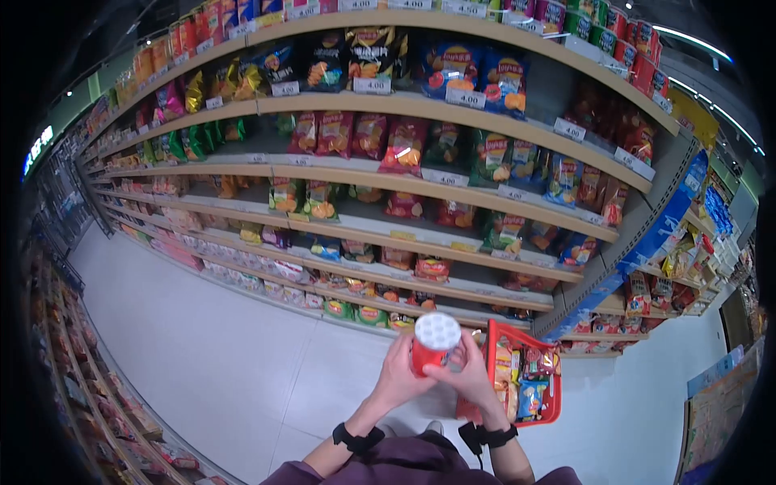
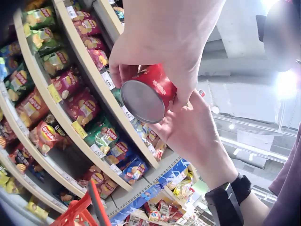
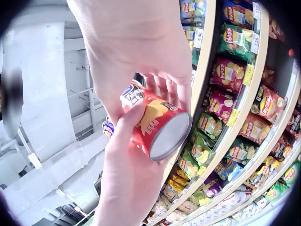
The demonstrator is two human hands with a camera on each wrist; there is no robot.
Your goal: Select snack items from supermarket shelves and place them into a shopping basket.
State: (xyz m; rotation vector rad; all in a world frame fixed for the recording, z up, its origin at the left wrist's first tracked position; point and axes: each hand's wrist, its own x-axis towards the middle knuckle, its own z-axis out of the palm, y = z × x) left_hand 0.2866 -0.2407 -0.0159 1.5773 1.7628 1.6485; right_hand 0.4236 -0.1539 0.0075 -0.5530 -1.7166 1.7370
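Observation:
Both hands hold a small red canister of chips (image 1: pixel 426 360) in front of the body. Its pale, dotted round top (image 1: pixel 437 331) faces up toward the head camera. The left hand (image 1: pixel 398 373) curls round one side, while the right hand (image 1: pixel 467 378) grips the other with its thumb across the front. Seen from the left wrist, the can's plain metal bottom (image 2: pixel 143 101) shows between the two hands. A chip picture and white lettering appear on the red wall (image 3: pixel 157 117) in the right wrist view. Each wrist wears a black strap.
A red shopping basket (image 1: pixel 551 416) with several snack bags stands on the floor right of the hands. Long curved shelves (image 1: pixel 356 168) of chip bags rise ahead, with canisters (image 1: pixel 552 14) on the top row. Another stocked shelf (image 1: pixel 89 396) lines the left side.

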